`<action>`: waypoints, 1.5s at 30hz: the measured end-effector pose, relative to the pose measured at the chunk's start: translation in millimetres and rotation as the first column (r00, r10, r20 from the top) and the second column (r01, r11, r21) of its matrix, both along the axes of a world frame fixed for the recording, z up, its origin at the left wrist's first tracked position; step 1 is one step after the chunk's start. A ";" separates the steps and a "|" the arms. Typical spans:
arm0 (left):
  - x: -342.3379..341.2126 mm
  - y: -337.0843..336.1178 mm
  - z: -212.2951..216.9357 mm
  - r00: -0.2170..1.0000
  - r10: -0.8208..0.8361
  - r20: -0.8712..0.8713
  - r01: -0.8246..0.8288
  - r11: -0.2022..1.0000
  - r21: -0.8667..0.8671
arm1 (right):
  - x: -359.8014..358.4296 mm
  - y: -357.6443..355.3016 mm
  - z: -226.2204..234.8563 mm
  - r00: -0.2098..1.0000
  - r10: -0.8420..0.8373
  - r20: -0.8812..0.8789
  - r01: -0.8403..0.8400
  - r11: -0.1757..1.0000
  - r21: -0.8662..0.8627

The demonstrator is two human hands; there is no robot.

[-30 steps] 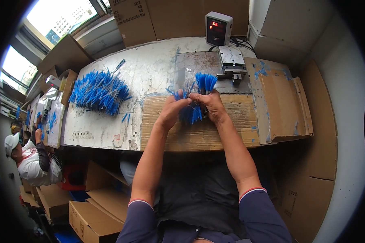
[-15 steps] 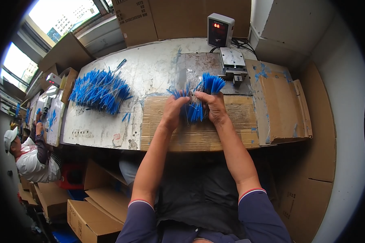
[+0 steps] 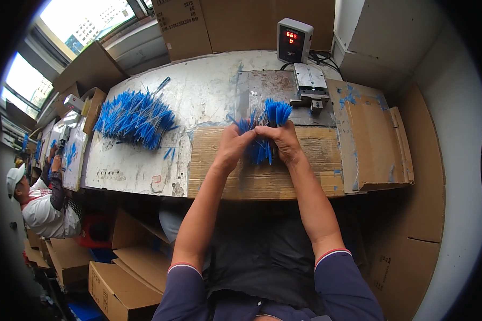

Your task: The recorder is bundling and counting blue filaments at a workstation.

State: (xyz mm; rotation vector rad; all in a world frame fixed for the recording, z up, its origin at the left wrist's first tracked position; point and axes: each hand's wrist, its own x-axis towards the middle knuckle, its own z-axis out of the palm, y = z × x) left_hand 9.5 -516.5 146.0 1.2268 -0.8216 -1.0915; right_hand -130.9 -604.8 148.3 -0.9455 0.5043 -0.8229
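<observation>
Over the cardboard mat, both of my hands are closed round a bundle of thin wire-like sticks with blue ends (image 3: pixel 278 111). My right hand (image 3: pixel 285 140) grips the thicker part, whose blue ends fan out above the fist and hang below it. Close beside it, my left hand (image 3: pixel 233 145) pinches a smaller share, with blue ends (image 3: pixel 243 124) showing above the fingers. The two thumbs almost meet between the shares. A large loose pile of the same blue-ended sticks (image 3: pixel 134 119) lies to the left on the worktable.
The ribbed cardboard mat (image 3: pixel 219 176) covers the table's front. Behind stand a metal fixture (image 3: pixel 309 80) and a red-digit display box (image 3: pixel 294 41). A flattened carton (image 3: pixel 377 142) lies at right. Open cartons (image 3: pixel 120 289) sit below left. A co-worker (image 3: pixel 45 211) works at far left.
My left hand has moved right, closing the gap to my right hand, and the sticks between them are drawn together. The display's lit digits have changed. The loose pile looks the same.
</observation>
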 end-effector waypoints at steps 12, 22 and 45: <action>12.3 -2.2 17.3 0.974 0.005 0.226 -0.026 0.996 0.090 | -3.8 -7.2 -12.8 0.999 -0.017 -0.037 0.018 1.000 0.022; 13.7 -1.2 26.4 0.899 -0.121 0.422 0.078 0.990 0.117 | -7.7 -4.0 -5.8 0.996 0.054 -0.076 -0.056 0.998 -0.027; 36.9 28.9 1.2 0.949 0.169 -0.266 -0.195 0.978 -0.072 | -11.7 -17.1 -24.2 0.983 -0.110 0.147 0.066 0.960 0.273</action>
